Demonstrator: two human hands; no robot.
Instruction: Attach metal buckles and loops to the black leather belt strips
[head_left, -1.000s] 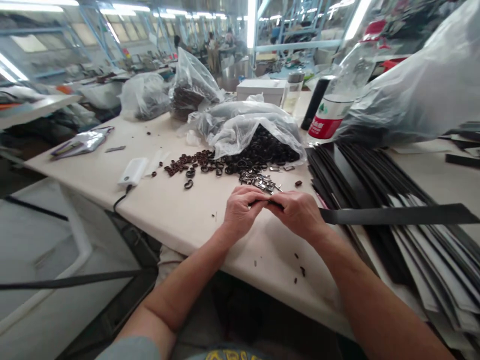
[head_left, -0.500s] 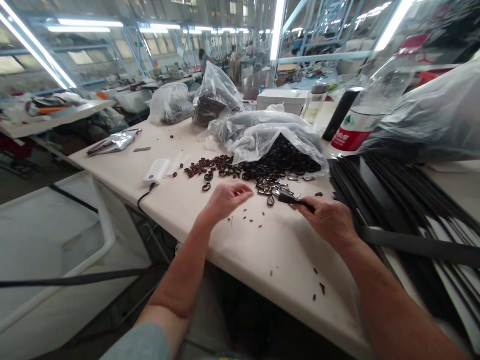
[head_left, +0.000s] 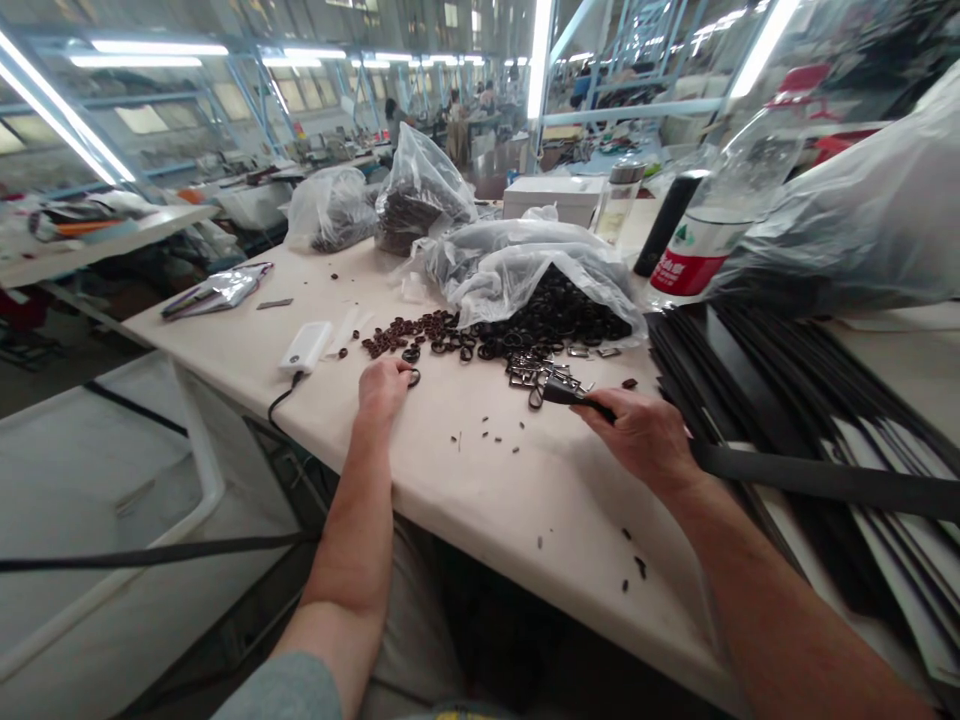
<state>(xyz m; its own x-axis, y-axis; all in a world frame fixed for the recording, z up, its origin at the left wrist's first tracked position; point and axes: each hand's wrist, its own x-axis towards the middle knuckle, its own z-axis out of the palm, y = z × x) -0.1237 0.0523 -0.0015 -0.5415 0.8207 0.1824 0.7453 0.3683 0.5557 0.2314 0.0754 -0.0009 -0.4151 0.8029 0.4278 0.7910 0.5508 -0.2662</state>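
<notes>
My left hand [head_left: 382, 392] rests at the near side of the piles, its fingers closed on a small black strap loop [head_left: 415, 377] at the tabletop. In my right hand [head_left: 637, 430] is a black belt [head_left: 810, 475], gripped near one end. That end points left beside a pile of metal buckles [head_left: 529, 370], and the long part trails off to the right. Brown loops [head_left: 405, 332] are heaped beyond my left hand. More black loops [head_left: 577, 310] spill from a clear plastic bag [head_left: 510, 265].
Black straps [head_left: 750, 380] lie stacked at the right, by a large bottle [head_left: 705, 230]. A white power bank [head_left: 306, 347] with a cable sits at the left. Tiny dark pieces [head_left: 516, 450] are scattered near the table's front edge. A white bin [head_left: 202, 480] stands left, below the table.
My left hand has moved left, from beside the buckles to the black loop, and its fingers have closed there. My right hand still holds the belt, with little movement.
</notes>
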